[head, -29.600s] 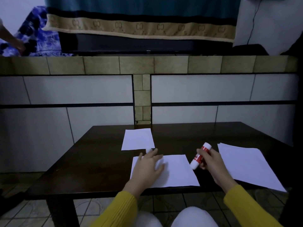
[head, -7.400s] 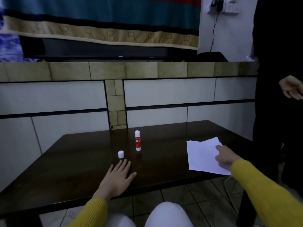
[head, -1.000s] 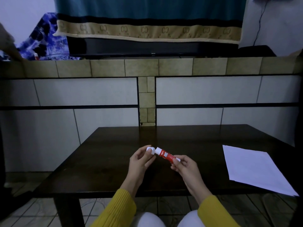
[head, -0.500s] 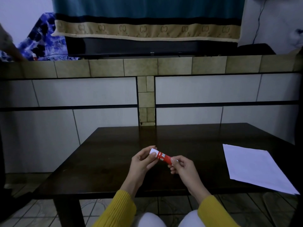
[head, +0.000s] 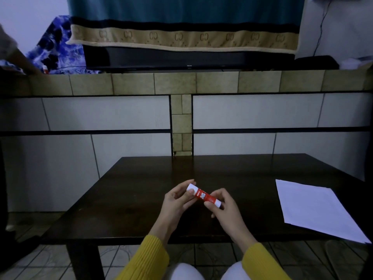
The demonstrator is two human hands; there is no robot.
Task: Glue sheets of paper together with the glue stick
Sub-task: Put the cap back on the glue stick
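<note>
A red and white glue stick [head: 203, 196] is held level above the middle of the dark wooden table [head: 129, 190], its white cap on the left end. My left hand [head: 177, 201] pinches the cap end. My right hand [head: 226, 207] grips the red body and white base. A stack of white paper sheets [head: 314, 209] lies flat at the table's right edge, apart from both hands.
A tiled half wall [head: 181, 110] stands right behind the table, with a dark screen and a draped cloth [head: 181, 37] on top. Another person's hand [head: 22, 61] rests on the ledge at far left. Tiled floor shows under the table.
One second ago the white cap was apart from the glue stick in my left fingers; now it sits on the stick's end. Both hands stay close together above the table.
</note>
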